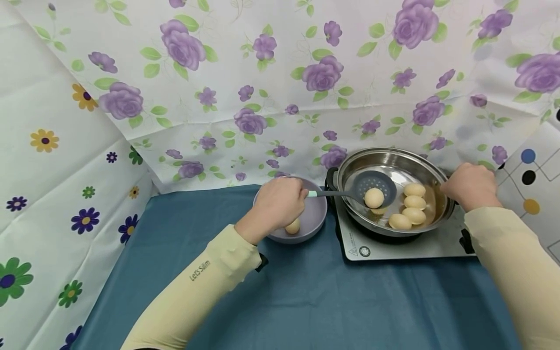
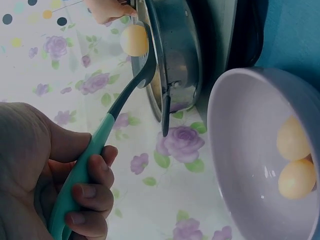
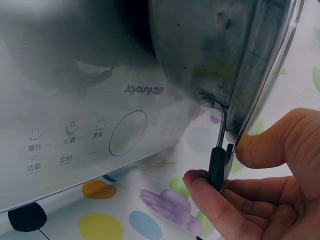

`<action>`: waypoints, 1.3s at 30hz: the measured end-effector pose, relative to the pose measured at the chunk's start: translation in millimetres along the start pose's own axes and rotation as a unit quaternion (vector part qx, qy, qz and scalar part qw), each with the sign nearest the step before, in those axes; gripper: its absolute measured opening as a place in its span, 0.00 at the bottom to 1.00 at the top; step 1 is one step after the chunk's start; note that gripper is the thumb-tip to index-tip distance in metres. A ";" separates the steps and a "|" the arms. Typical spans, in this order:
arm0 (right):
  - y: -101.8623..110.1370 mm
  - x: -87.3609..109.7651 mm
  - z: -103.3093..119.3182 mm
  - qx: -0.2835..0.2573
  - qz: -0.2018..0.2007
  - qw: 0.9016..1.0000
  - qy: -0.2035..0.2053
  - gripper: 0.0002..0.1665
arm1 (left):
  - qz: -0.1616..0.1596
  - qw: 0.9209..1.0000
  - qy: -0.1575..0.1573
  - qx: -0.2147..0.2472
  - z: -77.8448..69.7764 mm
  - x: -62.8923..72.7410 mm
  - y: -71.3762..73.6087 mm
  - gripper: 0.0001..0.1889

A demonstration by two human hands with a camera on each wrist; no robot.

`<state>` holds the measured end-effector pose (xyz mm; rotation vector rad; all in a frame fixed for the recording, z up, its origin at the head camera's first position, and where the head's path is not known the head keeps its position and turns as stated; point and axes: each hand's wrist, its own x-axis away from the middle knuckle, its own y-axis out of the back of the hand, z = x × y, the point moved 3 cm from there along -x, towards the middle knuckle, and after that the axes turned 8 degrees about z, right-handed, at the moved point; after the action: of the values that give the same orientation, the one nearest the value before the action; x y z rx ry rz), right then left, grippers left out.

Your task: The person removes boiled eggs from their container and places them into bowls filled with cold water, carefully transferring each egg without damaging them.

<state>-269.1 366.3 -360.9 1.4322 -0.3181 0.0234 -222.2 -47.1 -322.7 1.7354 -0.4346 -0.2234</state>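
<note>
My left hand [image 1: 280, 206] grips the green handle [image 2: 82, 175] of a dark slotted skimmer [image 1: 373, 181], its fingers and thumb wrapped round it. One egg [image 1: 374, 198] rests on the skimmer's perforated head, over the left part of a steel pot [image 1: 389, 154]. Several more eggs [image 1: 413, 215] lie in liquid on the pot's right side. At the pot's right, my right hand [image 1: 470, 187] holds the black side handle [image 3: 216, 167] between thumb and fingers. Under my left forearm stands a lilac bowl [image 1: 316, 216]; two eggs [image 2: 296, 178] in it show in the left wrist view.
A silver induction cooker [image 1: 415, 250] with touch controls sits beneath the pot, on a blue tablecloth [image 1: 315, 301]. Flower-patterned sheets [image 1: 245, 150] stand close behind and at the left. The pot's other black handle [image 1: 331, 179] points toward the bowl.
</note>
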 end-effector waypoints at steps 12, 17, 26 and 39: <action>-1.3 -0.7 -1.0 -0.004 -0.005 1.000 0.009 0.28 | -0.022 0.999 0.022 0.043 18.6 13.1 17.5 0.20; -2.8 -1.2 -1.8 -0.004 -0.001 1.000 0.012 0.28 | -0.030 0.998 0.031 0.046 28.4 19.8 25.3 0.17; -1.9 -0.8 -2.5 -0.008 -0.001 1.000 0.008 0.28 | -0.061 0.995 0.059 0.049 51.9 35.6 39.1 0.16; -1.1 -2.6 -2.6 -0.012 -0.003 1.000 0.007 0.27 | -0.078 0.990 0.110 0.046 94.0 64.5 40.6 0.18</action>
<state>-270.9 369.1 -362.8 1.4090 -0.3016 0.0235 -206.0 -164.3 -297.4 1.8635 -0.1505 -0.1232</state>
